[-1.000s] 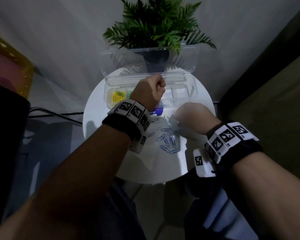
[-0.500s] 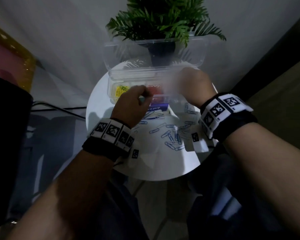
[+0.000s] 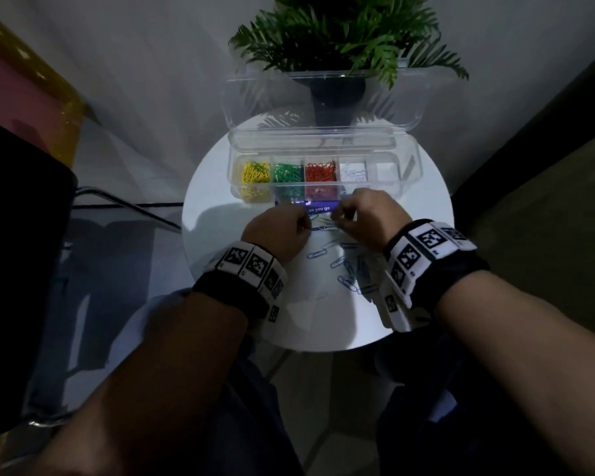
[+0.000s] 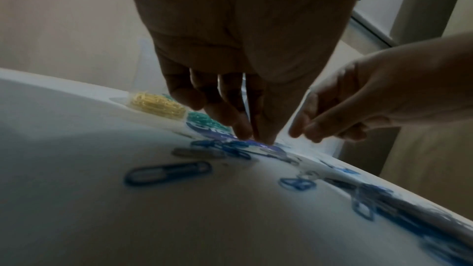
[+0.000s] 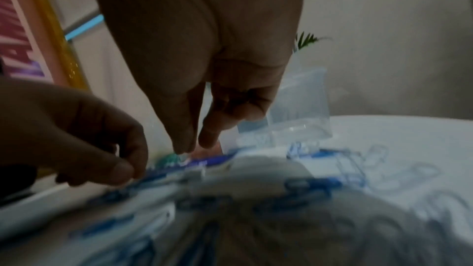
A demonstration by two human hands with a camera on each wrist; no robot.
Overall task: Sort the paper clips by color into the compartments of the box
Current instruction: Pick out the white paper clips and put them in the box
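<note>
Head view alone showed box compartments: yellow, green, red. Left hand pinched blue clips; right hand's grip unclear. Round white table.

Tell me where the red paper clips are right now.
In the head view, the red paper clips fill the box's third compartment from the left, right of the green clips.

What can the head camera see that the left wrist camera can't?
Only the head view shows the potted plant, the box's open lid, the red paper clips in their compartment, and both wristbands.

Only the left wrist view shows the left hand's fingertips from below, reaching down to the blue clips by the box, and one blue paper clip up close.

Both show the left hand, the right hand, the yellow paper clips, the green paper clips and the white table.
</note>
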